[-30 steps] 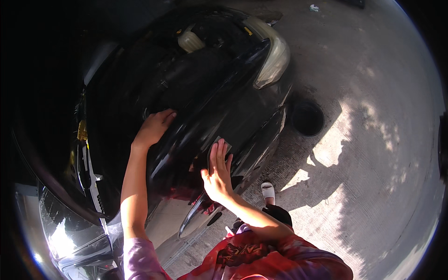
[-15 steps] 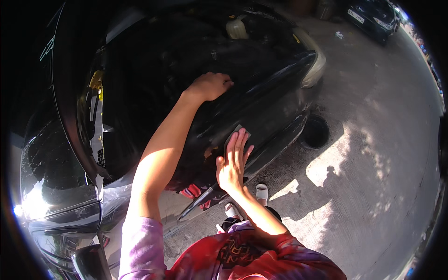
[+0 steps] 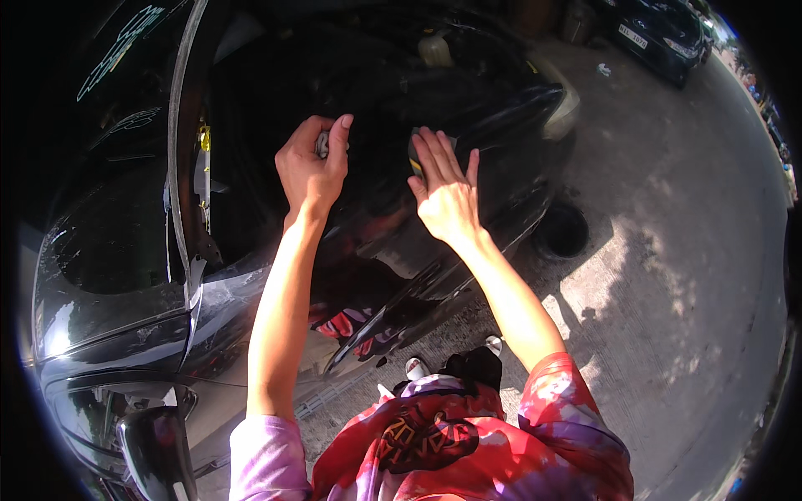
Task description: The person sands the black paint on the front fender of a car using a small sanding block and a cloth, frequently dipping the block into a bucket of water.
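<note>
Two bare hands over black car bodywork, half lost to me in shadow.
On my feed, the right hand (image 3: 449, 196) lies with fingers extended, the little one apart, over a dark flat pad (image 3: 414, 150) on the glossy, curved fender (image 3: 501, 179); they hide most of it, leaving a yellow strip (image 3: 415, 166) showing. The left hand (image 3: 311, 174) curls, thumb up, around a small pale grey thing (image 3: 322, 144); I can't tell its kind. Beyond, the engine bay (image 3: 359, 75) sinks into black around a cloudy, rounded reservoir (image 3: 435, 50).
</note>
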### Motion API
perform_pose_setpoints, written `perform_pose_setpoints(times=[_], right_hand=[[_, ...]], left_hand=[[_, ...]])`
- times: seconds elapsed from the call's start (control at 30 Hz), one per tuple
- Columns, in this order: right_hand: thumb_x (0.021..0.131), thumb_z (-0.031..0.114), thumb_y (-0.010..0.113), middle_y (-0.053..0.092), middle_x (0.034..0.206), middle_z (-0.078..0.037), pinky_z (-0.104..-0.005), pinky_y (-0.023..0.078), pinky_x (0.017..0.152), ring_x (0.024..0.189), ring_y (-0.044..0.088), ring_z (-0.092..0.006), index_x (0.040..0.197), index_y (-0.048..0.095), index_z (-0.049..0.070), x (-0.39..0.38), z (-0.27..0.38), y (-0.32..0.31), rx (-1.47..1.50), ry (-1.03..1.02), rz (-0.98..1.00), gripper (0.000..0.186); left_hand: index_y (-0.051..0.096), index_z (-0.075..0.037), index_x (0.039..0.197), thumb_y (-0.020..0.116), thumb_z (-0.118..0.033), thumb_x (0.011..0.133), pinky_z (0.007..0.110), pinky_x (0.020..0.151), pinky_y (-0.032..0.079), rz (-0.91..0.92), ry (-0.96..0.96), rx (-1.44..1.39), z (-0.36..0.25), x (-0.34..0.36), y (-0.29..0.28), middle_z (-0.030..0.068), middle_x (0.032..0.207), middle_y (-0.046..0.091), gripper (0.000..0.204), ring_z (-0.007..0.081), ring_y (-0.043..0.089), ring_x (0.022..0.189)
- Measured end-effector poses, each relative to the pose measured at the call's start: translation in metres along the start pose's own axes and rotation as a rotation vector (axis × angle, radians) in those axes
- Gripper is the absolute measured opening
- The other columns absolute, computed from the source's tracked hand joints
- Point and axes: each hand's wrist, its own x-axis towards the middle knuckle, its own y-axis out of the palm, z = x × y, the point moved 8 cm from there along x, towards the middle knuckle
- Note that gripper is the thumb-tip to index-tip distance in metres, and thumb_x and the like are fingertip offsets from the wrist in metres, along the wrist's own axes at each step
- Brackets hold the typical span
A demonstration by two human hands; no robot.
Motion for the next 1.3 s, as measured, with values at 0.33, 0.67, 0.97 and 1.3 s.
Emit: perform_pose_setpoints(times=[0.33, 0.67, 0.97, 1.3], right_hand=[[0.093, 0.026, 0.068, 0.022, 0.169, -0.015, -0.0694, 0.013, 0.12, 0.157, 0.018, -0.0343, 0.157, 0.035, 0.001, -0.051, 0.005, -0.001, 0.282, 0.016, 0.199, 0.077], [0.11, 0.05, 0.039, 0.055, 0.146, -0.02, -0.0414, 0.039, 0.112, 0.134, 0.053, -0.0323, 0.15, 0.048, 0.002, -0.285, -0.312, -0.095, 0.854, 1.106, 0.037, 0.063], [0.109, 0.043, 0.044, 0.063, 0.131, -0.024, -0.0416, 0.045, 0.104, 0.12, 0.061, -0.0332, 0.137, 0.055, -0.01, -0.529, -0.506, -0.298, 0.287, 1.546, -0.144, 0.061], [0.109, 0.03, 0.044, 0.069, 0.125, -0.018, -0.0378, 0.046, 0.103, 0.116, 0.064, -0.0277, 0.134, 0.062, -0.002, -0.707, -0.551, -0.242, 0.309, 2.154, 0.118, 0.044]], left_hand=[[0.063, -0.001, 0.074, 0.057, -0.028, 0.104, 0.045, 0.057, 0.046, 0.037, -0.152, 0.11, -0.045, -0.036, 0.095, 0.0209, 0.065, 0.062, 0.041, 0.0412, 0.063, 0.062], [0.066, -0.012, 0.068, 0.061, -0.037, 0.099, 0.046, 0.053, 0.047, 0.327, 0.463, 0.185, -0.176, -0.044, 0.421, 0.0065, 0.066, 0.066, 0.04, 0.0333, 0.064, 0.058], [0.063, -0.011, 0.103, 0.077, -0.036, 0.087, 0.051, 0.084, 0.055, 0.991, -0.127, -0.019, -0.161, -0.281, 0.689, 0.0138, 0.104, 0.066, 0.034, 0.0391, 0.067, 0.099], [0.052, -0.021, 0.138, 0.066, -0.003, 0.085, 0.051, 0.103, 0.05, 1.023, -0.512, -0.025, -0.032, -0.535, 1.024, 0.0178, 0.14, 0.048, 0.058, 0.043, 0.055, 0.124]])
